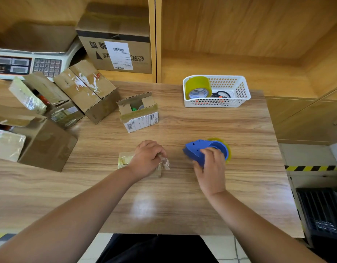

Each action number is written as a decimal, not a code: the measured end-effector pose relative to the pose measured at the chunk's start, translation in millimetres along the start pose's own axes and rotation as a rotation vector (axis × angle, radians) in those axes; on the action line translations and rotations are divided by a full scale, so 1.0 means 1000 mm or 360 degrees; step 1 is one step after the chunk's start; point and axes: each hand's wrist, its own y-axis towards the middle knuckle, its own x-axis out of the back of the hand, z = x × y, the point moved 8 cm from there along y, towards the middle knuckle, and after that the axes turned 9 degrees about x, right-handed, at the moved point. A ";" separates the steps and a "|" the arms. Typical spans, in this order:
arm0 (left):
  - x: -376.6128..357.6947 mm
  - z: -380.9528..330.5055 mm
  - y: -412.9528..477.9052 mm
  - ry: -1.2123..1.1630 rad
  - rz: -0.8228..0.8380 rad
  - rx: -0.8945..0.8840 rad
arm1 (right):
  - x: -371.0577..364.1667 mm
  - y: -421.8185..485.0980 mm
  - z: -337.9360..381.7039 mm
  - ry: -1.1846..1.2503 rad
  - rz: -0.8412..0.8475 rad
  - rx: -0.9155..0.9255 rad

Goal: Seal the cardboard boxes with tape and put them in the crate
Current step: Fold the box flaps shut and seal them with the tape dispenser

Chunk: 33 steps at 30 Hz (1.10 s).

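Observation:
A small flat cardboard box (125,160) wrapped in yellowish tape lies on the wooden table (163,196) near the middle. My left hand (147,158) rests on top of it with curled fingers, pinching a loose end of clear tape (164,162) at its right edge. To the right, my right hand (211,168) grips the blue tape dispenser (201,148) with its yellow roll; the dispenser sits on the table. A small open box (139,113) with a shipping label stands behind. The black crate (323,213) sits on the floor at the right.
Several open and taped cardboard boxes (88,92) crowd the table's left side. A white basket (230,101) with a tape roll (198,87) and scissors stands at the back right. A weighing scale (27,63) and a large labelled box (116,44) sit at the back left.

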 end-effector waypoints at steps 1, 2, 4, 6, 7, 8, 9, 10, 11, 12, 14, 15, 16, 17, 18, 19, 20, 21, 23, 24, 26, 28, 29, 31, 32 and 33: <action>0.000 0.000 0.000 -0.0008 0.0009 0.0004 | -0.003 0.000 0.013 0.0171 0.0015 -0.0018; 0.000 0.000 0.000 -0.0011 0.0022 0.0009 | -0.008 -0.001 0.026 0.0361 0.0079 -0.0065; 0.000 0.000 -0.001 -0.0002 0.0032 0.0006 | -0.026 -0.004 0.048 0.0781 0.0305 -0.0323; 0.001 -0.001 -0.001 0.0022 0.0019 -0.0004 | -0.047 -0.010 0.060 0.1269 0.0483 -0.0801; 0.001 -0.001 -0.001 0.0033 0.0008 -0.0010 | -0.058 -0.016 0.063 0.1513 0.0513 -0.1041; 0.002 -0.001 -0.001 0.0041 0.0000 -0.0017 | -0.067 -0.021 0.065 0.1680 0.0505 -0.1215; 0.002 -0.002 -0.001 0.0054 -0.0007 -0.0030 | -0.072 -0.024 0.066 0.1775 0.0473 -0.1327; 0.001 -0.002 -0.002 0.0068 0.0000 -0.0036 | -0.074 -0.025 0.067 0.1838 0.0426 -0.1401; 0.001 -0.002 -0.002 0.0074 0.0008 -0.0039 | -0.076 -0.026 0.067 0.1877 0.0377 -0.1463; 0.001 -0.001 -0.003 0.0071 0.0015 -0.0044 | -0.076 -0.027 0.067 0.1897 0.0318 -0.1532; 0.003 -0.003 -0.005 0.0090 0.0038 -0.0082 | -0.076 -0.030 0.064 0.1872 0.0232 -0.1664; 0.004 -0.005 -0.007 0.0164 0.0045 -0.0112 | -0.076 -0.030 0.064 0.1851 0.0213 -0.1709; 0.006 -0.006 -0.009 0.0304 0.0045 -0.0127 | -0.076 -0.031 0.064 0.1822 0.0214 -0.1737; 0.008 -0.003 -0.011 0.0470 0.0026 -0.0091 | -0.078 -0.032 0.064 0.1789 0.0215 -0.1760; 0.013 0.002 -0.014 0.0611 -0.0018 -0.0015 | -0.078 -0.033 0.065 0.1761 0.0211 -0.1781; 0.018 0.008 -0.016 0.0715 -0.0073 0.0059 | -0.078 -0.034 0.066 0.1744 0.0198 -0.1797; 0.021 0.012 -0.020 0.0780 -0.0122 0.0102 | -0.078 -0.035 0.067 0.1726 0.0180 -0.1808; 0.022 0.017 -0.023 0.0831 -0.0150 0.0128 | -0.079 -0.036 0.068 0.1715 0.0154 -0.1809; 0.021 0.027 -0.027 0.0900 -0.0162 0.0181 | -0.080 -0.036 0.068 0.1687 0.0113 -0.1787; 0.020 0.032 -0.028 0.0939 -0.0158 0.0204 | -0.080 -0.036 0.069 0.1666 0.0107 -0.1778; 0.016 0.035 -0.027 0.1004 -0.0140 0.0190 | -0.084 -0.038 0.069 0.1589 0.0106 -0.1775; 0.014 0.035 -0.024 0.1016 -0.0129 0.0162 | -0.084 -0.038 0.069 0.1510 0.0081 -0.1793; 0.014 0.035 -0.024 0.1017 -0.0121 0.0161 | -0.085 -0.038 0.069 0.1490 0.0068 -0.1796; 0.015 0.034 -0.024 0.1034 -0.0097 0.0179 | -0.086 -0.036 0.070 0.1457 0.0069 -0.1800; 0.015 0.033 -0.024 0.1044 -0.0090 0.0184 | -0.086 -0.036 0.070 0.1422 0.0091 -0.1797; 0.015 0.032 -0.025 0.1047 -0.0086 0.0188 | -0.085 -0.035 0.069 0.1370 0.0124 -0.1773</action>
